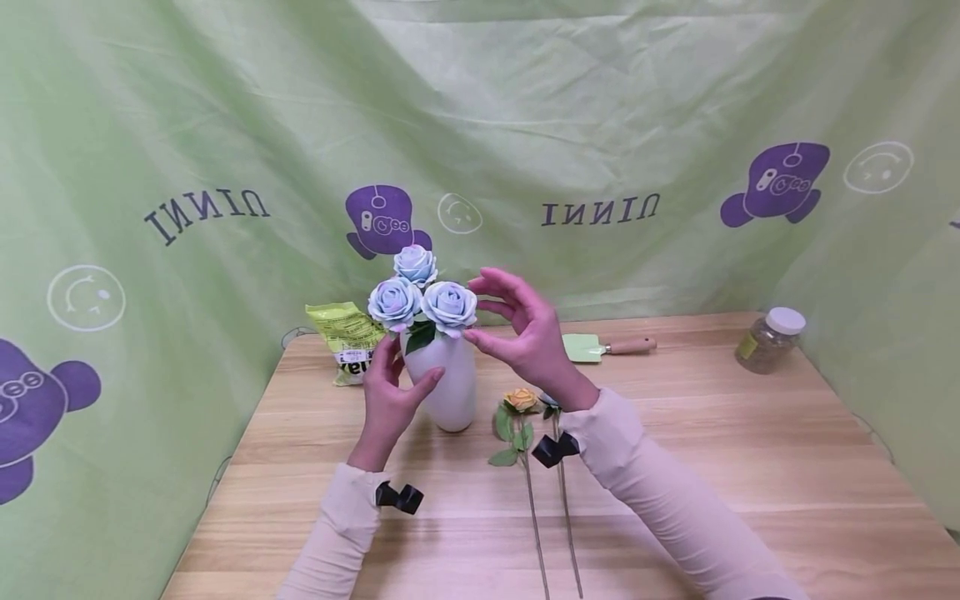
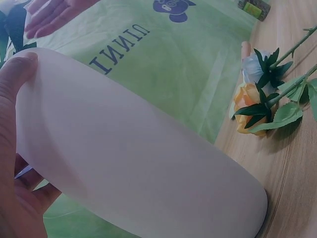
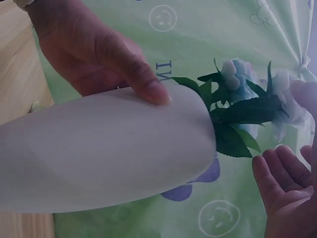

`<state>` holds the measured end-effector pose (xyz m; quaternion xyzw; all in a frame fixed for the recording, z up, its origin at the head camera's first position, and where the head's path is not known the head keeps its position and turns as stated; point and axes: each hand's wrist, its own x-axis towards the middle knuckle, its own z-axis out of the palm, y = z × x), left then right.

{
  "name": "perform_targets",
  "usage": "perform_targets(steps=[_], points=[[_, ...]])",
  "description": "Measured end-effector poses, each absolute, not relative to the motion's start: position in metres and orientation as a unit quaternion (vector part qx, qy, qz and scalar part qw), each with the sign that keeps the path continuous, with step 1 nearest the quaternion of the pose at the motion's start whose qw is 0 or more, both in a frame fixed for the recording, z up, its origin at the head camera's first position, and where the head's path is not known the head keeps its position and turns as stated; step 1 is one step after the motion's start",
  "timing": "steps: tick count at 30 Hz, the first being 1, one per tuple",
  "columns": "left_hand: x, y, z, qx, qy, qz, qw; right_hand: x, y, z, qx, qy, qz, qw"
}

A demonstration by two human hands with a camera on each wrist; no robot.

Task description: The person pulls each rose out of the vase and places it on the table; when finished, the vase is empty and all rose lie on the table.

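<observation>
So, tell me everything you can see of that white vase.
The vase is tall, plain white and smooth, perhaps ceramic, narrowing toward its base. It appears to stand on the wooden table; any slight lean is hard to judge. The left hand grips it near the rim, and three pale blue roses rise above its mouth.

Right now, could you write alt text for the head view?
A left hand grips a white vase holding three pale-blue roses, with a right hand raised beside them. An orange rose lies on the wood-grain table.
</observation>
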<state>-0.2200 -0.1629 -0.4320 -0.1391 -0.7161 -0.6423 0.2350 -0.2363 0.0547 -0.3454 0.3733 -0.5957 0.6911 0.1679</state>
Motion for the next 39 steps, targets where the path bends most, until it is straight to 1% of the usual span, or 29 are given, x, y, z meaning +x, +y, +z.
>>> perform_targets(steps=[10, 13, 17, 20, 31, 39], points=[[-0.22, -0.163, -0.432, -0.138, -0.715, -0.644, 0.235, -0.239, 0.045, -0.354, 0.376, -0.628, 0.665, 0.147], [-0.213, -0.159, -0.422, -0.133, -0.716, -0.645, 0.233, -0.242, 0.041, -0.357, 0.374, -0.644, 0.65, 0.154], [-0.203, -0.154, -0.408, -0.128, -0.719, -0.646, 0.224, -0.244, 0.035, -0.359, 0.357, -0.67, 0.627, 0.176], [-0.203, -0.155, -0.409, -0.129, -0.719, -0.645, 0.224, -0.244, 0.032, -0.359, 0.337, -0.69, 0.613, 0.188], [-0.205, -0.154, -0.41, -0.133, -0.711, -0.652, 0.23, -0.24, 0.024, -0.355, 0.274, -0.71, 0.616, 0.204], [-0.217, -0.161, -0.429, -0.135, -0.712, -0.65, 0.23, -0.237, 0.02, -0.354, 0.245, -0.682, 0.663, 0.19]])
